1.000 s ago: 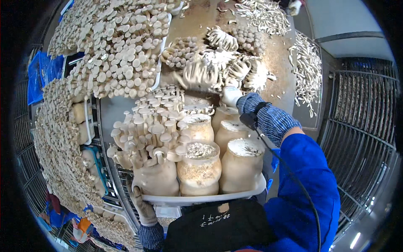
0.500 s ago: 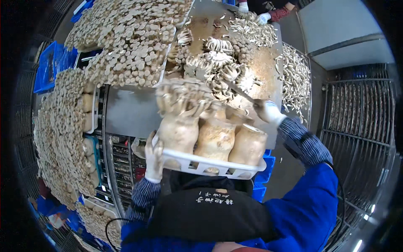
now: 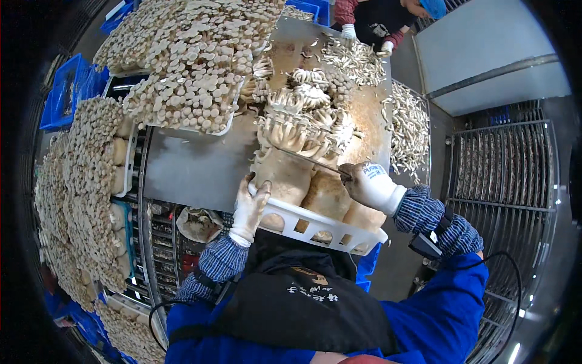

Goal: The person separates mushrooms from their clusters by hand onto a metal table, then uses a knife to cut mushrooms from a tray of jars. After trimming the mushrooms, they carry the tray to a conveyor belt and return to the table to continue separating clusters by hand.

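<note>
Roughly: white crate (image 3: 315, 227) of mushroom bottles (image 3: 285, 176) sits tilted at the near edge of the metal counter (image 3: 194, 170); it could tip and spill. Left hand (image 3: 248, 209), fingers closed, clamps its rim. Right hand (image 3: 370, 185) grips a knife (image 3: 309, 161) across the stems; a slip risks the left fingers. Blue crates (image 3: 60, 100) far left; no labels legible.

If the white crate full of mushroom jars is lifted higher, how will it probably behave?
The white crate probably feels heavy: it holds several full jars. It may tip, since the left hand holds only one edge. The mushroom clusters look fragile.
</note>
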A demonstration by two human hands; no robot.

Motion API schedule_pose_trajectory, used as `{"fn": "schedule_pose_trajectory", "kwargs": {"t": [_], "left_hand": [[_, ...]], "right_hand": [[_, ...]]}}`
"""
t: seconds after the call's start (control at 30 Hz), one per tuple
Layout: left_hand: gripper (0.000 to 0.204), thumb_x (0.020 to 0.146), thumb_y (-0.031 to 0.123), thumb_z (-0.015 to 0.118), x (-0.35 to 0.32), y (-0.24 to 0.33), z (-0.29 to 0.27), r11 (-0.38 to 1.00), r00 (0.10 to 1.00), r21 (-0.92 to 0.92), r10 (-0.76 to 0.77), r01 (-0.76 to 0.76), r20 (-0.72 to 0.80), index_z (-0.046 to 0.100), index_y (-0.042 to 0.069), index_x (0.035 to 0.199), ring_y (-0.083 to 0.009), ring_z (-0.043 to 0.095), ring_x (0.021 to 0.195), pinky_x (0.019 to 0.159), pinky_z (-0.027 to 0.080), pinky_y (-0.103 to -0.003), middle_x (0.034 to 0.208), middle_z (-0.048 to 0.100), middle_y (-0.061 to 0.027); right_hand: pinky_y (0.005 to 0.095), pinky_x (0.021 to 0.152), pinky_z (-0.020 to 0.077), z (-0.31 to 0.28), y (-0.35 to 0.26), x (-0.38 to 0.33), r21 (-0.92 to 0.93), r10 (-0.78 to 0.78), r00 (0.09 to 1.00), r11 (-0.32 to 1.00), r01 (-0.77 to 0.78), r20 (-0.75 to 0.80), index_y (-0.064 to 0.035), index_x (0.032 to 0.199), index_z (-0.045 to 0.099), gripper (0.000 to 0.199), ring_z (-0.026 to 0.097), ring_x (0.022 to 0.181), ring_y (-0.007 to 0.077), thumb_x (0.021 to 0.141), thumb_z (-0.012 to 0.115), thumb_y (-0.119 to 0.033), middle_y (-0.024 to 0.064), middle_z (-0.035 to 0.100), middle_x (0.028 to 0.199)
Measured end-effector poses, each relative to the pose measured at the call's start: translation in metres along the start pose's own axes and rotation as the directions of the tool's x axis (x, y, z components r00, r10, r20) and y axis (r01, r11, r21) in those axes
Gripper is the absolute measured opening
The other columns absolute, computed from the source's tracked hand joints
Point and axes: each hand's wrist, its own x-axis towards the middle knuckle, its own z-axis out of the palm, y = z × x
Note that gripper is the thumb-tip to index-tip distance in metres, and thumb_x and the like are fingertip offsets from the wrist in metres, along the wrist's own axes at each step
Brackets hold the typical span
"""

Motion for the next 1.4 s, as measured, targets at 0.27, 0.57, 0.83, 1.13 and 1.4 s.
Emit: {"fn": "schedule_pose_trajectory", "kwargs": {"t": [0.27, 0.57, 0.83, 1.13, 1.4], "left_hand": [[0.064, 0.083, 0.024, 0.072, 0.009, -0.018, -0.012, 0.983, 0.999, 0.177, 0.039, -0.039, -0.001, 0.044, -0.008, 0.131, -0.0280, 0.056, 0.105, 0.091, 0.047, -0.035, 0.119, 0.054, -0.0238], [0.075, 0.078, 0.027, 0.076, 0.003, 0.014, 0.006, 0.841, 0.996, 0.537, 0.089, -0.063, -0.023, 0.039, -0.007, 0.135, -0.0407, 0.050, 0.118, 0.101, 0.041, -0.043, 0.126, 0.050, -0.0297], [0.084, 0.081, 0.022, 0.073, 0.009, 0.026, 0.005, 0.918, 0.995, 0.393, -0.085, 0.055, 0.059, 0.026, -0.007, 0.144, -0.0344, 0.042, 0.127, 0.103, 0.043, -0.041, 0.141, 0.033, -0.0240], [0.087, 0.073, 0.024, 0.078, 0.010, 0.030, 0.003, 0.924, 0.993, 0.369, -0.119, 0.101, 0.027, 0.031, -0.007, 0.140, -0.0389, 0.042, 0.123, 0.104, 0.038, -0.044, 0.132, 0.040, -0.0269], [0.086, 0.073, 0.023, 0.076, 0.011, 0.032, 0.008, 0.914, 0.995, 0.397, -0.098, 0.079, 0.029, 0.031, -0.007, 0.140, -0.0379, 0.042, 0.122, 0.104, 0.038, -0.045, 0.131, 0.039, -0.0263]], "right_hand": [[0.0470, 0.067, 0.0506, -0.011, -0.005, 0.019, -0.015, 0.076, 0.992, 0.997, -0.075, 0.105, -0.0057, 0.085, 0.064, 0.013, 0.064, 0.074, 0.0395, 0.080, 0.053, -0.010, 0.0207, 0.064, 0.076], [0.0459, 0.072, 0.0517, 0.037, 0.009, 0.127, -0.230, 0.242, 0.865, 0.961, -0.152, 0.439, 0.0024, 0.096, 0.060, 0.022, 0.066, 0.085, 0.0372, 0.081, 0.055, -0.014, 0.0231, 0.065, 0.089], [0.0423, 0.088, 0.0496, 0.086, 0.076, 0.129, -0.124, 0.027, 0.950, 0.992, 0.013, 0.312, 0.0041, 0.107, 0.064, 0.035, 0.064, 0.094, 0.0393, 0.076, 0.062, -0.013, 0.0323, 0.059, 0.111], [0.0454, 0.074, 0.0526, 0.065, 0.066, 0.118, -0.039, 0.104, 0.951, 0.994, -0.097, 0.291, -0.0051, 0.098, 0.069, 0.023, 0.065, 0.081, 0.0390, 0.081, 0.057, -0.015, 0.0244, 0.066, 0.086], [0.0466, 0.070, 0.0525, 0.071, 0.073, 0.125, -0.105, 0.069, 0.952, 0.994, -0.039, 0.298, -0.0044, 0.092, 0.067, 0.019, 0.065, 0.076, 0.0396, 0.080, 0.057, -0.015, 0.0228, 0.066, 0.081]]}}
